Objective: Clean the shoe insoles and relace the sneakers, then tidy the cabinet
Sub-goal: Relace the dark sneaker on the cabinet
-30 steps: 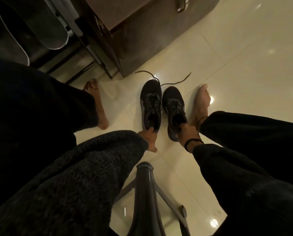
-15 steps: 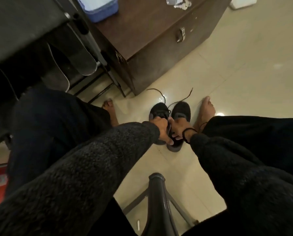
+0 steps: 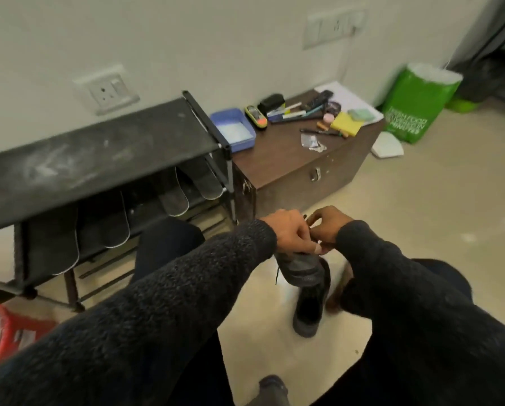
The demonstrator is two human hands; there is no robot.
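**A:** ok what's nearest the camera?

**B:** two dark fuzzy sleeves (image 3: 145,312) coming in from the bottom. They meet at center frame, where the left hand (image 3: 292,231) and right hand (image 3: 329,227) are bunched together over a dark sneaker (image 3: 299,268) held up off the floor. Left fingers are curled down onto the top of it. Right fingers are bent in a pinch, and a bit of black lace (image 3: 305,216) pokes up between the hands. Can't tell exactly which fingers have the lace, it's blurry.

**A:** and the other shoe?

**B:** second sneaker (image 3: 308,315) sits on the tile right below the held one, lower center.

**A:** any containers?

**B:** a red tub (image 3: 6,326) at the far left edge, with something pale in it, can't make out what. Further back, the black rack (image 3: 99,159) fills the left half. Four insoles (image 3: 173,197) hang or lean under its dusty top shelf. Right beside the rack is a brown chest (image 3: 301,168), center. On its lid there's a blue tray (image 3: 233,128) with white stuff inside, plus pens (image 3: 289,114), a yellow pad (image 3: 346,124) and small clutter.

**A:** farthest back?

**B:** a green bag (image 3: 415,106) on the floor against the wall, upper right, open top showing something white.
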